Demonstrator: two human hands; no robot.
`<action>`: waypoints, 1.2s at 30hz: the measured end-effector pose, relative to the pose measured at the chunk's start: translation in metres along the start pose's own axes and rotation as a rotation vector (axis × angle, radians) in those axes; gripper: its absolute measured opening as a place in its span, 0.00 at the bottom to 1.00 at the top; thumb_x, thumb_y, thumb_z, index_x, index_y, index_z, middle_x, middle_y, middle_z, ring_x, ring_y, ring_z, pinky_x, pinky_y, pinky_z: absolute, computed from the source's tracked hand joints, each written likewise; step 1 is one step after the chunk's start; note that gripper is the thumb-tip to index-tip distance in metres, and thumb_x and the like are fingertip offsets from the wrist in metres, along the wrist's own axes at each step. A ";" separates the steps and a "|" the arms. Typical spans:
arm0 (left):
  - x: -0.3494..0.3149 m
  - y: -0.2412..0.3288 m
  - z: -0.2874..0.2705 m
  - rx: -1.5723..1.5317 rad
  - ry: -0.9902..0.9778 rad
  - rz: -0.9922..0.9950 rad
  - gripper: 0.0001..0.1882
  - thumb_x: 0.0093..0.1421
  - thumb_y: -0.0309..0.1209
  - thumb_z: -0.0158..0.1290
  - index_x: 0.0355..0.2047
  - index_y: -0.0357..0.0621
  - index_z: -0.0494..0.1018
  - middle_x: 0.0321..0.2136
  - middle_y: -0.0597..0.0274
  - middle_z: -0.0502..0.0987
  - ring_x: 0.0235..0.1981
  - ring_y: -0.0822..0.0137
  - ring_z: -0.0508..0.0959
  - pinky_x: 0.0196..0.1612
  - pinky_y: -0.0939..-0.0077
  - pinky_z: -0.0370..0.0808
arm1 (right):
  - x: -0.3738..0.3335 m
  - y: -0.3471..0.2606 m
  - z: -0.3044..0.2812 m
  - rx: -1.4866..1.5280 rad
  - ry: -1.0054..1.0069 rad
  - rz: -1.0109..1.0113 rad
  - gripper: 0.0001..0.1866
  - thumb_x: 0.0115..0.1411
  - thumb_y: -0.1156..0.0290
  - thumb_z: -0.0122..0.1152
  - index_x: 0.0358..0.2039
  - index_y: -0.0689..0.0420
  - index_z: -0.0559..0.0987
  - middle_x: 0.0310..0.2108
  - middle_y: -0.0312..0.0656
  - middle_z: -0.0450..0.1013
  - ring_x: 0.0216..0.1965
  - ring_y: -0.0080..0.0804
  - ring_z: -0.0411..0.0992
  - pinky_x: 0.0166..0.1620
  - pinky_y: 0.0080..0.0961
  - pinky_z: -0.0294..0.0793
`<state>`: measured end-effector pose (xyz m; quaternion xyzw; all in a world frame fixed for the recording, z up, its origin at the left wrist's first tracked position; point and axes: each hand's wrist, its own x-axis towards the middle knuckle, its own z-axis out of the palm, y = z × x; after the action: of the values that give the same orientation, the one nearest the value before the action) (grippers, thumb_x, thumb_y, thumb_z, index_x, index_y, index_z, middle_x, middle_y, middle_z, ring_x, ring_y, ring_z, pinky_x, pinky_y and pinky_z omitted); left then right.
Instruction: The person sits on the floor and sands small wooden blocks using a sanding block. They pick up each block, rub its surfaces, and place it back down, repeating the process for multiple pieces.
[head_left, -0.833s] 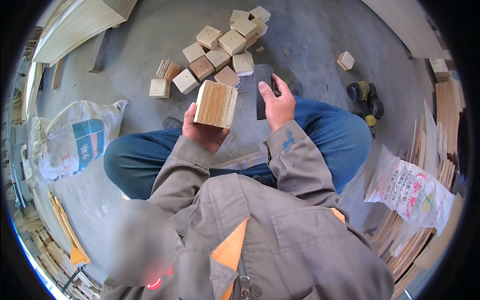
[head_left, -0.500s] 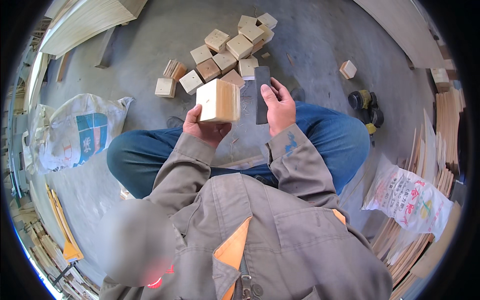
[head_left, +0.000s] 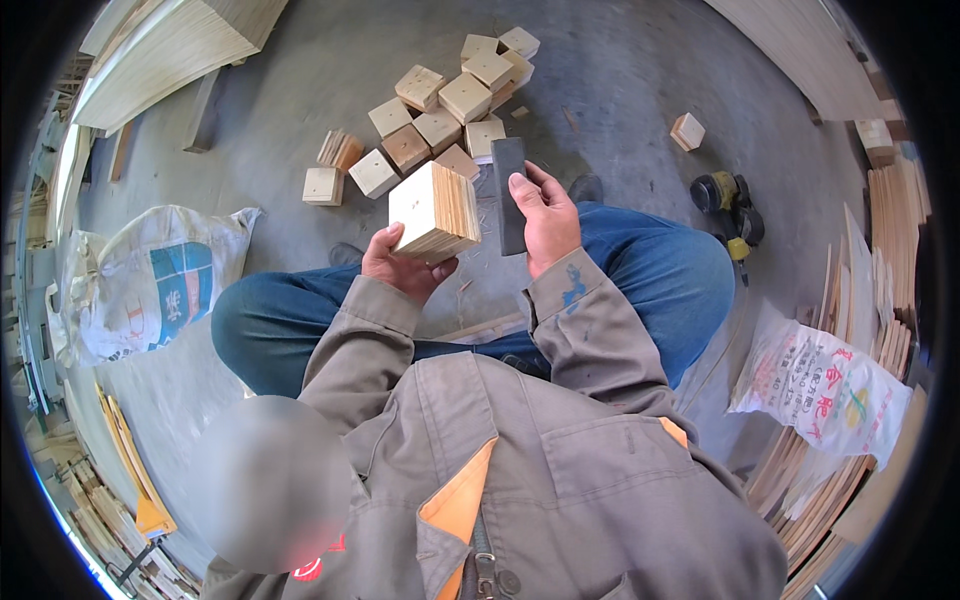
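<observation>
Pale cube-like layered-wood block [head_left: 433, 213], frame centre, gripped by left hand [head_left: 398, 272]; right hand [head_left: 552, 225] grips dark-grey flat bar [head_left: 510, 222], held apart. Looks mid-work; tan wooden blocks [head_left: 437, 130], upper centre: done or pending, unclear.

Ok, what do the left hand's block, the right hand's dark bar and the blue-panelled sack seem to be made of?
Block: wood, probably plywood, apparently unvarnished; its side shows thin stacked layers.
Dark bar: matte grey-black, perhaps rubber or abrasive; the look cannot settle it.
Sack: likely woven plastic, faintly shiny; it creases like thin sheet.
</observation>
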<state>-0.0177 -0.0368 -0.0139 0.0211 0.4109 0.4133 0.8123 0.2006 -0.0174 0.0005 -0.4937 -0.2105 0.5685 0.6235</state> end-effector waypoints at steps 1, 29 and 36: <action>0.000 0.000 -0.002 0.012 -0.035 -0.007 0.43 0.52 0.54 0.60 0.65 0.49 0.66 0.55 0.53 0.76 0.53 0.52 0.77 0.51 0.54 0.78 | 0.000 0.000 0.000 -0.004 -0.004 0.006 0.26 0.66 0.71 0.66 0.61 0.68 0.72 0.51 0.44 0.77 0.49 0.24 0.75 0.54 0.21 0.75; 0.010 0.008 0.000 -0.163 -0.254 -0.049 0.40 0.56 0.55 0.50 0.62 0.40 0.68 0.48 0.44 0.78 0.41 0.51 0.84 0.44 0.59 0.86 | 0.005 -0.003 -0.003 -0.030 -0.001 0.200 0.25 0.68 0.64 0.64 0.60 0.68 0.74 0.49 0.42 0.77 0.49 0.24 0.73 0.54 0.22 0.71; 0.010 0.004 -0.003 -0.159 -0.284 -0.090 0.39 0.57 0.56 0.51 0.62 0.44 0.70 0.48 0.42 0.78 0.39 0.51 0.85 0.43 0.59 0.86 | 0.007 0.004 0.002 0.063 -0.057 0.076 0.24 0.69 0.66 0.64 0.60 0.66 0.74 0.50 0.41 0.76 0.49 0.23 0.73 0.54 0.21 0.72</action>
<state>-0.0191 -0.0280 -0.0211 -0.0033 0.2586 0.4006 0.8790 0.1984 -0.0110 -0.0038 -0.4649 -0.1913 0.6119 0.6106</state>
